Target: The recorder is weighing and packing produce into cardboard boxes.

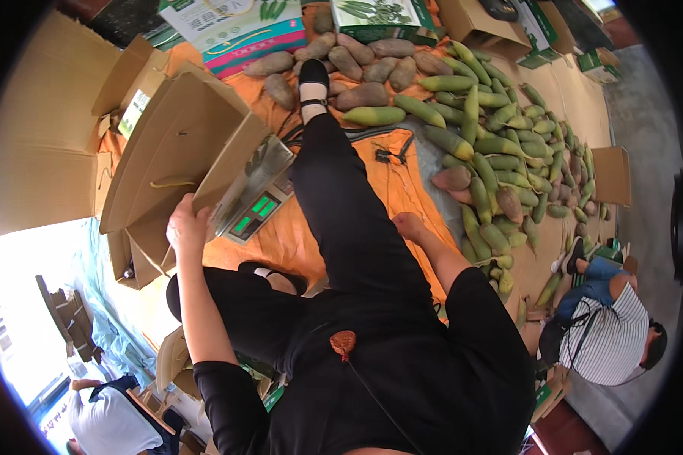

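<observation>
My left hand (187, 226) has its fingers closed at the near edge of an open, tilted cardboard box (178, 129). A slim curved yellowish piece (173, 182) shows against the box's inner wall; I cannot make out what it is. Right of the box, partly covered by it, is a silver weighing scale (239, 224) with lit green displays. My right hand (410, 226) is curled beside my bent leg, above the orange sheet (387, 178), with nothing visible in it.
Green radishes (501, 163) lie heaped at the right, with reddish-brown ones (360, 96) along the far side. Printed cartons (243, 38) stand at the back. A person in a striped top (607, 337) sits at the right; another person (114, 421) is at lower left.
</observation>
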`<state>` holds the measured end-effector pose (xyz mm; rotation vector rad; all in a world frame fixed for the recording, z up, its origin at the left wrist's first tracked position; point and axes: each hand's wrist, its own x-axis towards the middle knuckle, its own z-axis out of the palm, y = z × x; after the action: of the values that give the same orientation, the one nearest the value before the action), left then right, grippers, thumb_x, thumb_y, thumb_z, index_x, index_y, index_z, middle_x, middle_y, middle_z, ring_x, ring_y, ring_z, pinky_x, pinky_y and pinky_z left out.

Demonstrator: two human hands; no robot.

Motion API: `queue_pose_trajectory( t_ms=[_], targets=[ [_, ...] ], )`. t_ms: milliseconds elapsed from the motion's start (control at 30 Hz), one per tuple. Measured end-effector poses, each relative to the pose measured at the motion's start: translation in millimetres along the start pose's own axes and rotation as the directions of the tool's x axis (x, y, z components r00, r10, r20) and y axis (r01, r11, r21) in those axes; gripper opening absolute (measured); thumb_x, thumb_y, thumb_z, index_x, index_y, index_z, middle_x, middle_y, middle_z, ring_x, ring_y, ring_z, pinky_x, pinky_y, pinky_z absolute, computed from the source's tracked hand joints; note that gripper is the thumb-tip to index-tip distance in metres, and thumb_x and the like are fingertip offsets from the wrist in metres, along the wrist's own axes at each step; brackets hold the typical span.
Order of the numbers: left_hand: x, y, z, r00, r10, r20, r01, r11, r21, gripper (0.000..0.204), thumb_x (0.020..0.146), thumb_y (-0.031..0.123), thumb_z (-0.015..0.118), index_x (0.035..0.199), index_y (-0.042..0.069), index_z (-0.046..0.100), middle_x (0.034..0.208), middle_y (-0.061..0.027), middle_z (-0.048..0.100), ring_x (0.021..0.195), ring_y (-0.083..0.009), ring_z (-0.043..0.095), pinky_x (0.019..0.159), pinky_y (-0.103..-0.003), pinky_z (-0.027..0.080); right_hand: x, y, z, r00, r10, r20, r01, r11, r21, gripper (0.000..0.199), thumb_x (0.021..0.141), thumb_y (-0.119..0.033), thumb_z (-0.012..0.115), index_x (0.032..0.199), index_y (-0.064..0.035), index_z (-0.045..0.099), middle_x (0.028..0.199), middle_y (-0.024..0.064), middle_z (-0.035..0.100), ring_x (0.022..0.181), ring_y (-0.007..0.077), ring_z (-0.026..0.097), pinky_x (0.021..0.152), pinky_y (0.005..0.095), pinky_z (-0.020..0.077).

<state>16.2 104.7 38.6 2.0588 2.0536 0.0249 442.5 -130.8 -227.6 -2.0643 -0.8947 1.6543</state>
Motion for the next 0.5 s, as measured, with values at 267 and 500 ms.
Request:
queue_pose_trajectory(
  t_ms=[267,500],
  targets=[
    [14,13,5,1.000,0.011,-0.014,-0.011,1.000,-0.015,0.033,0.075,0.018,0.070,0.105,0.007,0.063,0.090,-0.0187,0.067,0.085,-0.0369,0.064,0.075,-0.042,0.050,-7,20,-58,0.982,0.097,-0.163,-0.106,0.993,-0.045,0.014,0.080,-0.011,0.062,0.091,-0.0028,0.066,0.075,0.0045,0.064,0.058,0.0144,0.061,0.052,0.0281,0.0478],
    [19,28,12,0.999,0.026,0.031,-0.023,0.995,-0.098,0.029,0.075,0.016,0.068,0.102,0.008,0.063,0.090,-0.0178,0.067,0.084,-0.0357,0.064,0.073,-0.042,0.050,1,76,-87,0.990,-0.033,-0.139,-0.037,0.881,-0.472,0.014,0.081,-0.013,0.062,0.090,-0.0039,0.067,0.075,0.0051,0.065,0.060,0.0142,0.061,0.055,0.0293,0.0489]
  ],
)
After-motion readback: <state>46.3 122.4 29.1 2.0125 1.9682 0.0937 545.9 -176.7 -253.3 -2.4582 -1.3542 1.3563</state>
